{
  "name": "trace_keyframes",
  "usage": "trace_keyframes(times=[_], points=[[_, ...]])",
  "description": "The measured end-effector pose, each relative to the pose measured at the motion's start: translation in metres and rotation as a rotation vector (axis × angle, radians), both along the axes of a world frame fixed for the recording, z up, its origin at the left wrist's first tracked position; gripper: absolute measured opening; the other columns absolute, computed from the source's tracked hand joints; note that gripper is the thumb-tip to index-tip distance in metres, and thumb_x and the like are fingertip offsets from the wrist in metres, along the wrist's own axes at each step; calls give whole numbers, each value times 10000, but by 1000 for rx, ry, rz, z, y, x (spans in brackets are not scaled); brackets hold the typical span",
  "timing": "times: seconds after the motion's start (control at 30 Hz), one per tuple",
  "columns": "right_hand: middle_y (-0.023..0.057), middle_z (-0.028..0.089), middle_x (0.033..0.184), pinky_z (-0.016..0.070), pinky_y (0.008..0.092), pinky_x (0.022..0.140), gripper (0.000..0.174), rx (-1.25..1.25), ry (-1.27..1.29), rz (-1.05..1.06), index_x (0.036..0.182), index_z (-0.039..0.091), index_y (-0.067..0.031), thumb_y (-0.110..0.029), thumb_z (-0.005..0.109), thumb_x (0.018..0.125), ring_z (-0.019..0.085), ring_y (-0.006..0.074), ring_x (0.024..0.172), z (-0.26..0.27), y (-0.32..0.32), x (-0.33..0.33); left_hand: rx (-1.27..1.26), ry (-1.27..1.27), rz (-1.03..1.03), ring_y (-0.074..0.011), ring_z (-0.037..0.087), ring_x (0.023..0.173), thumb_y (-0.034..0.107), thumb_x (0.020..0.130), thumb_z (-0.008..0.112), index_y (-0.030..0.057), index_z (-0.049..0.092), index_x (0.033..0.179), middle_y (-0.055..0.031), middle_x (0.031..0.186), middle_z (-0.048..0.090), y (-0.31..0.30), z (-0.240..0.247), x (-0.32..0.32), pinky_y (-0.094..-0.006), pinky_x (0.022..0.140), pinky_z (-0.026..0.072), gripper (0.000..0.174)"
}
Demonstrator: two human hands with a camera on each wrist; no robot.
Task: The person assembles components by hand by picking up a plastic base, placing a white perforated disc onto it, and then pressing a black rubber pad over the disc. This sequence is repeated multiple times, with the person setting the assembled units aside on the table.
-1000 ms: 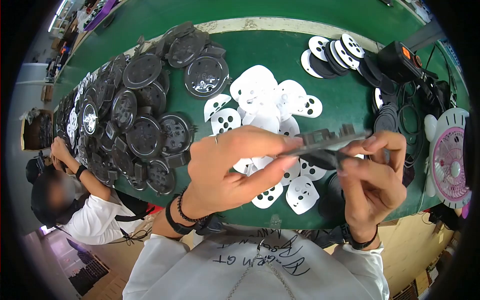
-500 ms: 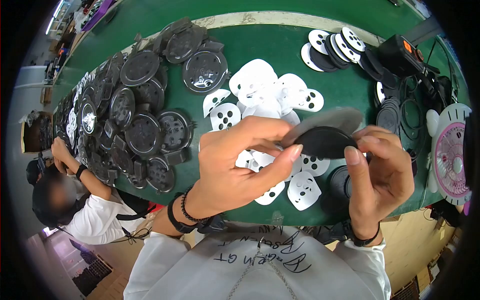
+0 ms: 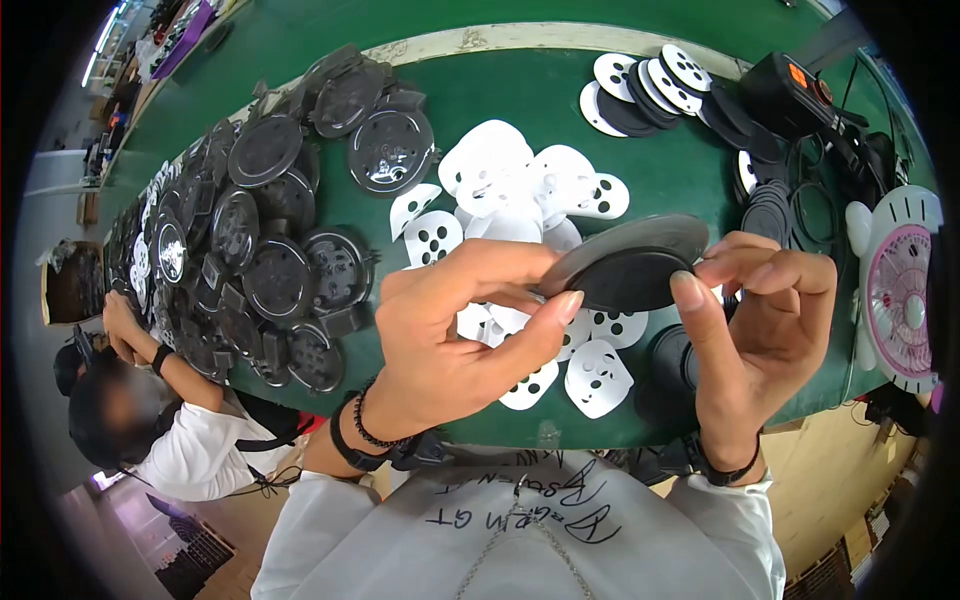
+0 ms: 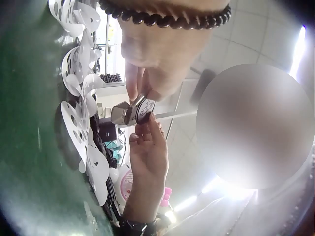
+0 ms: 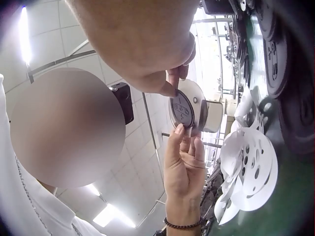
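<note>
Above the table, my left hand pinches the left edge of a round, smoky, see-through plastic housing between thumb and fingers. A black round pad lies against the near face of that housing. My right hand pinches the right edge, its thumb at the pad's rim. In the right wrist view the pad shows raised plus and minus marks, and a boxy part sticks out behind the housing. The left wrist view shows the same housing edge-on between both hands.
White perforated sheets lie heaped behind the hands. Many dark round housings fill the table's left side. Black and white discs lie at the back right, near a black device and a pink fan. Another person sits at left.
The housing and pad have turned from nearly edge-on to show the pad's black face. Both hands keep their pinch, and the right thumb has come round to the pad's near rim.
</note>
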State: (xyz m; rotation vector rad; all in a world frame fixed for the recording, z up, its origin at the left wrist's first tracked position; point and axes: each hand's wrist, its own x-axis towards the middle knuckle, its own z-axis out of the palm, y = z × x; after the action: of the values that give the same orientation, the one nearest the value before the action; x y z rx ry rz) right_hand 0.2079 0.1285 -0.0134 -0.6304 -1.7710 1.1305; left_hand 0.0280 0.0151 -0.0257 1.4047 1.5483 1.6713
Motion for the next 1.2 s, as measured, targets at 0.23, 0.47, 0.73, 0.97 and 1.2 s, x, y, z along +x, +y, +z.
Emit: trace_keyframes(times=[0.23, 0.47, 0.73, 0.97, 1.2], points=[[46, 611, 839, 409, 254, 733, 420, 14, -57, -87, 996, 484, -68, 40, 807, 751, 557, 130, 788, -4, 2, -1, -9, -7, -42, -144, 726, 768, -77, 796, 746, -57, 663, 1023, -112, 896, 731, -2, -2, 1, -245, 665, 601, 243], [-29, 508, 858, 366, 172, 606, 330, -274, -44, -109, 1026, 559, -48, -108, 811, 822, 452, 33, 707, -11, 20, -6, -212, -312, -47, -111, 697, 752, -36, 856, 716, -64, 624, 1061, -120, 911, 726, 5, 7, 2, -242, 669, 585, 226], [96, 643, 901, 498, 356, 761, 311, 187, -562, -403, 957, 642, -20, -181, 831, 769, 617, 224, 843, -4, 69, 43, -76, -587, 28, -217, 638, 1079, 206, 1008, 576, -59, 522, 1270, -133, 1189, 618, 94, 43, -73, -345, 944, 534, 377], [176, 642, 996, 499, 461, 821, 512, 268, -904, -443, 1129, 605, -29, -145, 841, 689, 611, 373, 941, -11, 65, 66, -185, -452, 90, -250, 556, 1213, 180, 1026, 502, -17, 448, 1380, -169, 1363, 538, 51, 10, -34, -373, 976, 467, 408], [91, 711, 958, 526, 272, 657, 249, -299, -203, -91, 1143, 692, 27, -126, 660, 949, 686, 152, 790, 6, 62, 50, -132, -207, -5, -207, 565, 1181, 128, 988, 537, -3, 481, 1329, -146, 1342, 558, 32, 0, -16, -336, 962, 463, 369]])
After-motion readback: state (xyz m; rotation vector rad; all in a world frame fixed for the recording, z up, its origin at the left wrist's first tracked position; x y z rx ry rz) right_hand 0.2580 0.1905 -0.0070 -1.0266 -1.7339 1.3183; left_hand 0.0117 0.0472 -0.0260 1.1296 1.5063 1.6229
